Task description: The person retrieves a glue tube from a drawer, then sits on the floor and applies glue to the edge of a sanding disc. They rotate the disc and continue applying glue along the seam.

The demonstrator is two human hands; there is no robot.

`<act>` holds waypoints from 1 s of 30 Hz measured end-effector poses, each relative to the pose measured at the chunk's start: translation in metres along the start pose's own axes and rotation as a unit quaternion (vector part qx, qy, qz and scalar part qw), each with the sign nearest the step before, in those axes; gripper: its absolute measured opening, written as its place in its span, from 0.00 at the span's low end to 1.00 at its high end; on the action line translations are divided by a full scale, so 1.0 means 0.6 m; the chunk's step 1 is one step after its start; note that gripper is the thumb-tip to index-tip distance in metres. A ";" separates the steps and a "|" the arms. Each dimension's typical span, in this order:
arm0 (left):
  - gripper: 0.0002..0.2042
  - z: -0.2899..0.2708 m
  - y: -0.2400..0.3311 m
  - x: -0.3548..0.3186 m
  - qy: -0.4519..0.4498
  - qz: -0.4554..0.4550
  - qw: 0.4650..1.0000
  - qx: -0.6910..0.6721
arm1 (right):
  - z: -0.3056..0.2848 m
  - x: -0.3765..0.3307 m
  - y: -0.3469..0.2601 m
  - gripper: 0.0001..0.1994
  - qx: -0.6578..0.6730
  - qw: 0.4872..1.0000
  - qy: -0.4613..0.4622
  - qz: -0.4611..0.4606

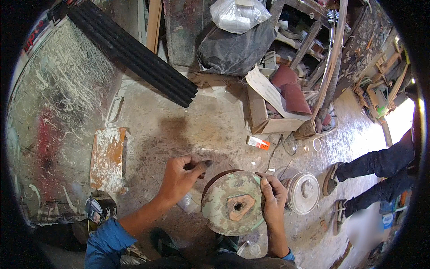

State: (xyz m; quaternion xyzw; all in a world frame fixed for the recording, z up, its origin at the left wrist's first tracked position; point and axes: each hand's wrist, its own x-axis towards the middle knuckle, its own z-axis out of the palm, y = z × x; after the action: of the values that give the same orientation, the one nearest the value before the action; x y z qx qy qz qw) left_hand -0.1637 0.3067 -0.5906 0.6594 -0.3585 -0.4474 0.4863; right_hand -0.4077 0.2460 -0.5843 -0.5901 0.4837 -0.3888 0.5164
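Observation:
My right hand [274, 195] grips the right edge of a round disc [217, 201], thumb on its face and fingers behind. The disc has worn pale green paint, a brownish-red rim at its upper left, and a wooden block [242, 206] with a dark hole at its middle. To the upper left of the disc, apart from it, my left hand [181, 177] is raised with fingers curled in and the thumb pointing right. The thumb's tip looks dark. Whether something small sits between those fingers is hidden.
A cardboard box [264, 125] with reddish-brown sandpaper rolls [295, 98] stands ahead right, near a small orange-and-white box [258, 143]. A lidded round tub [304, 193] stands right of the disc. Another person's legs [376, 159] are at right. Black tubes [134, 56] slant in from upper left.

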 end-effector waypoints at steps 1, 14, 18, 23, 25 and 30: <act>0.10 -0.005 -0.007 0.006 0.002 -0.037 0.999 0.012 | 0.000 0.001 0.004 0.14 -0.006 1.000 0.001 0.006; 0.27 -0.014 -0.068 0.004 -0.152 -0.152 0.973 -0.080 | -0.010 -0.060 0.201 0.06 0.100 0.971 0.213 0.049; 0.32 -0.028 -0.076 0.002 -0.131 -0.186 0.969 -0.090 | -0.038 -0.023 0.312 0.16 -0.058 0.968 0.231 0.075; 0.27 -0.032 -0.074 0.002 -0.134 -0.193 0.969 -0.081 | -0.042 0.045 0.363 0.20 -0.302 0.949 0.081 0.037; 0.25 -0.035 -0.075 0.000 -0.139 -0.189 0.967 -0.099 | -0.034 0.065 0.351 0.17 -0.301 0.951 0.067 0.031; 0.20 -0.045 -0.087 -0.005 -0.139 -0.177 0.970 -0.094 | -0.033 0.048 0.246 0.15 -0.081 0.997 0.006 0.002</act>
State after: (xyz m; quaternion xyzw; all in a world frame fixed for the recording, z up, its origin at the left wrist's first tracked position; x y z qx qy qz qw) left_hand -0.1374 0.3320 -0.6370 0.5950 -0.2561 -0.6456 0.4044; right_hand -0.4449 0.2137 -0.7279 -0.6268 0.5180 -0.3507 0.4645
